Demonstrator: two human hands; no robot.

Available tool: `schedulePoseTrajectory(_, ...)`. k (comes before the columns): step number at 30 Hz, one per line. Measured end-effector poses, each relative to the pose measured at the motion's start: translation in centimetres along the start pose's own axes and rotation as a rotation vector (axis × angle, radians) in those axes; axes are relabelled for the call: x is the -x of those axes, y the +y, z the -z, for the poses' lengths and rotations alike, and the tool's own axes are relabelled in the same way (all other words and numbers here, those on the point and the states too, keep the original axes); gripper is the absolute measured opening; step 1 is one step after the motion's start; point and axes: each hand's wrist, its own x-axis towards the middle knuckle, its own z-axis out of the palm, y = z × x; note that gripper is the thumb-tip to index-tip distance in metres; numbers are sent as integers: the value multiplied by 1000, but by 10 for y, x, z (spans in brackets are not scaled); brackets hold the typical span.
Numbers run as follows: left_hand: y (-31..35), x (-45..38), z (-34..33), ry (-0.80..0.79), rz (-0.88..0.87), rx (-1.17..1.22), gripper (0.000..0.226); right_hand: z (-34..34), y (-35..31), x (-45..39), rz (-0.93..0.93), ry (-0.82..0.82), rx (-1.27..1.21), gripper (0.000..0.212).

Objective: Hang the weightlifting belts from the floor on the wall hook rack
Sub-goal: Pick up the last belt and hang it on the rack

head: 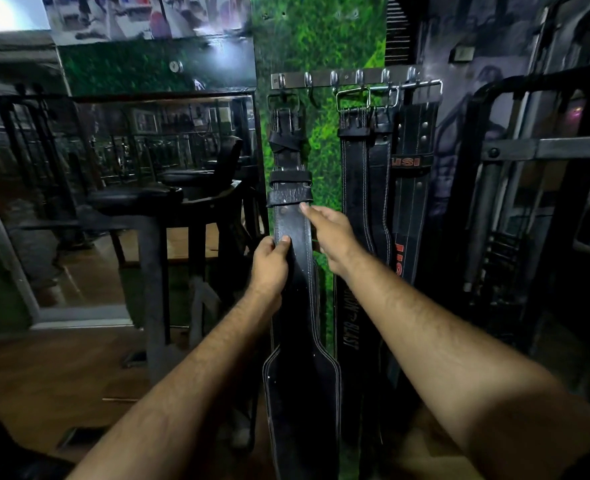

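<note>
A metal wall hook rack (pixel 345 77) runs across a green moss-patterned panel. A black leather weightlifting belt (pixel 292 223) hangs by its buckle from the leftmost hook. My left hand (pixel 269 261) grips this belt's left edge at mid-height. My right hand (pixel 328 230) holds its right edge a little higher, thumb on the strap just under the leather loop. Three more black belts hang at the right: a stitched belt (pixel 354 188), a plain belt (pixel 378 181) and a belt with red "USI" lettering (pixel 413 161).
The second hook (pixel 308 81) holds nothing. A large mirror (pixel 113 188) and a black padded bench machine (pixel 155 216) stand at the left. A dark metal gym frame (pixel 536 202) rises at the right. Wooden floor (pixel 61 368) lies below left.
</note>
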Motion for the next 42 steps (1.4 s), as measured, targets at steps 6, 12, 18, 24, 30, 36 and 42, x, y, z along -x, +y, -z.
schedulePoseTrajectory(6,12,-1,15,12,-100,13,3,-17,-12,-2,-85,98,17,39)
schedulePoseTrajectory(12,77,-32,27,54,-139,70,23,-35,-5,19,14,6,107,7)
schedulePoseTrajectory(18,89,-46,37,54,-87,46,24,-47,-13,32,90,-93,159,19)
schedulePoseTrajectory(24,74,-46,39,125,-157,48,15,-45,-26,26,45,40,259,55)
schedulePoseTrajectory(30,68,-49,33,113,-197,47,25,-32,-41,23,4,-137,229,37)
schedulePoseTrajectory(36,58,-47,5,10,-152,72,27,-19,-33,-4,224,59,267,12)
schedulePoseTrajectory(42,58,-63,-34,-5,-148,26,30,14,-23,-40,259,56,265,21)
